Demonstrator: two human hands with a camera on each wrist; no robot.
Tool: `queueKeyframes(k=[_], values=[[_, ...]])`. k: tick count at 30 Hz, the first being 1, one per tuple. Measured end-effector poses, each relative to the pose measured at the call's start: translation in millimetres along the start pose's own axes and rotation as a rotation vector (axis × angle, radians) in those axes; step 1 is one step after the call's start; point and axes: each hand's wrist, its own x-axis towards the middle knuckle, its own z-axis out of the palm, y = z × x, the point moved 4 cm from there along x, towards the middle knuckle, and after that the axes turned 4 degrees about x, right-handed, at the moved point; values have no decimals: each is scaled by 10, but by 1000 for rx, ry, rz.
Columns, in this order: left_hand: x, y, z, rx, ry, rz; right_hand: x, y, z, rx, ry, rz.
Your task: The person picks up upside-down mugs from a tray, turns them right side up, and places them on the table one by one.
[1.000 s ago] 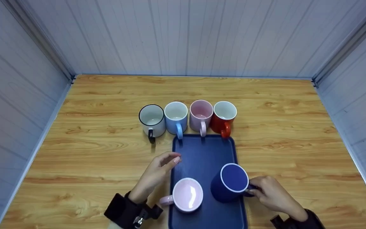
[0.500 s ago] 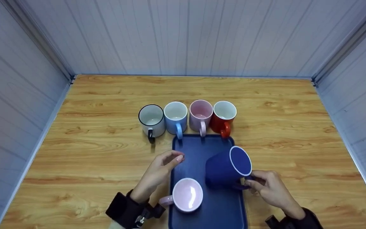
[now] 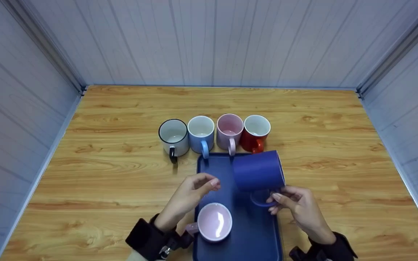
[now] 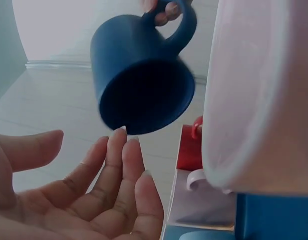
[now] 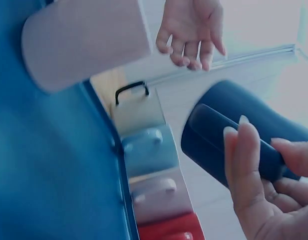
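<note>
Apparently, four mugs (image 3: 196,143) were done beyond the tray (image 3: 250,241); above it, the blue mug (image 3: 257,171) was grasped by the right grip (image 3: 298,206), the left grip (image 3: 187,195) relaxed; on it, the pink mug (image 3: 212,223) was left.

A held mug (image 3: 255,170) hangs, seemingly clear, above the tray (image 3: 247,241), before four mugs (image 3: 195,140).

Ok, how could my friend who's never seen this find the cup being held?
Find the wooden table, then its dark blue tray. Over its right side, the right hand holds the cup. Unlike the pink mug on the tray, it's dark blue, and it alone is tipped sideways.
</note>
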Motion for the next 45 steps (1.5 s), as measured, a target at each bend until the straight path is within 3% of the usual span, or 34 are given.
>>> queueKeyframes(k=[6, 13, 16, 22, 25, 33, 38, 45], values=[[2, 75, 102, 52, -48, 8, 89, 3, 120, 273, -2, -39], [12, 207, 247, 134, -63, 13, 148, 26, 233, 426, 37, -19], [25, 218, 318, 51, -44, -9, 162, 35, 266, 481, 25, -32], [68, 170, 456, -261, 20, -132, 163, 46, 311, 590, -47, -32], [78, 147, 510, -353, 48, -177, 160, 47, 334, 613, -75, -25], [101, 108, 610, -498, 101, -192, 188, 67, 349, 642, -151, -55], [119, 95, 628, -466, 134, -146, 204, 95, 327, 618, -134, -35], [135, 103, 636, -437, 167, -114, 230, 73, 305, 515, -116, -67]])
